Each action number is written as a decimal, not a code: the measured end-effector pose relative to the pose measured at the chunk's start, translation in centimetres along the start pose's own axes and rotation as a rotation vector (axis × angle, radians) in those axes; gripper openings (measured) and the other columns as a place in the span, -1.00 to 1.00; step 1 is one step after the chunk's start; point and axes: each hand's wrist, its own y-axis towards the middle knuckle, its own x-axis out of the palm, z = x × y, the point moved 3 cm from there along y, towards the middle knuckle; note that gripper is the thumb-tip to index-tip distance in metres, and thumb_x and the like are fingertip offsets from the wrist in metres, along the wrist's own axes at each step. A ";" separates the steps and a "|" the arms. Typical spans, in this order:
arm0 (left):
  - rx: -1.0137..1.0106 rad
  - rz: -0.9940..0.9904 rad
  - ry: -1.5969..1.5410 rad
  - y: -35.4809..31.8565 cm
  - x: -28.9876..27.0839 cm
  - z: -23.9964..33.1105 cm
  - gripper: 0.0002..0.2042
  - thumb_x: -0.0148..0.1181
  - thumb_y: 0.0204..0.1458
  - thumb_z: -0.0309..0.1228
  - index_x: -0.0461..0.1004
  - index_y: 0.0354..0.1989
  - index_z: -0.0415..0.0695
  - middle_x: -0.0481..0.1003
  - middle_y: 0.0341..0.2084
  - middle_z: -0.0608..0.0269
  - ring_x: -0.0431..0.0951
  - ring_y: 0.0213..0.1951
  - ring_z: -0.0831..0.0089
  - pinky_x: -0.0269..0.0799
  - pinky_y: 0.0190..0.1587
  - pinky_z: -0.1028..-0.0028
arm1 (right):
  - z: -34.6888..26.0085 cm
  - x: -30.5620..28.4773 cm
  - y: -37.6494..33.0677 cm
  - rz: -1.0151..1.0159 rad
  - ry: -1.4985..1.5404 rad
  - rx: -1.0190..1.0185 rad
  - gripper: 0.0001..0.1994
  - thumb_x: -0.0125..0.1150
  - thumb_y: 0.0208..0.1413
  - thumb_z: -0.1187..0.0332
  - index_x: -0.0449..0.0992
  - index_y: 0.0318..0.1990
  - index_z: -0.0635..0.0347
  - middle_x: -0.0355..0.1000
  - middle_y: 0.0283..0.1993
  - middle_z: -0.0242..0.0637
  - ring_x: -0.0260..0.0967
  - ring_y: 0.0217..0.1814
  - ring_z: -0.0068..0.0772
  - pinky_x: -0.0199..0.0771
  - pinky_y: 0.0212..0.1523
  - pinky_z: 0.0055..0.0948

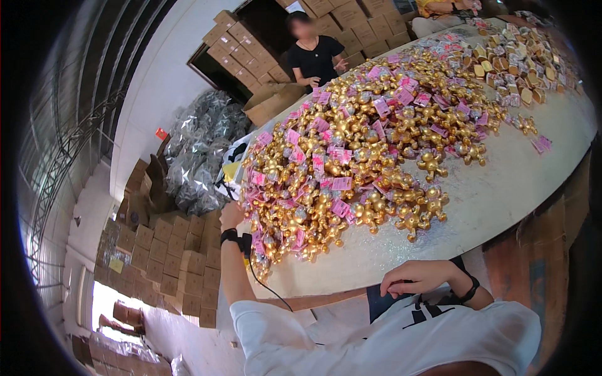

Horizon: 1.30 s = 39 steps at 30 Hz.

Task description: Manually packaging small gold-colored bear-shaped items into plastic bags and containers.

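Note:
A big heap of shiny gold balloon-like figures [411, 219] with pink tags covers much of the pale table [508, 169]. At the heap's left edge is my left hand [231, 216], the arm stretched forward and a black band with a cabled device on the wrist. Its fingers are mostly hidden, so whether it holds anything is unclear. My right hand [417, 277] hovers by the near table edge, in front of my white shirt. Its fingers bend loosely downward with the tips slightly apart, and nothing shows in them.
A person in black [316, 56] stands across the table; another person's hand [464, 5] shows at the far right. Small gold-and-clear pieces [520, 69] lie at the far end. Silvery plastic bags [204, 150] and stacked cartons [166, 250] stand left of the table.

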 end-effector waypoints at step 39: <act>0.422 0.891 -0.355 -18.9 -23.7 16.9 -0.76 -0.14 0.14 -0.48 0.31 -0.04 -0.24 0.38 -0.20 0.14 0.43 -0.16 0.40 0.38 -0.09 0.47 | 8.2 -9.4 -7.1 1.237 -0.999 0.850 -0.45 0.17 0.03 0.07 0.25 0.13 0.14 0.33 -0.11 -0.09 0.21 -0.01 -0.07 0.17 -0.03 -0.10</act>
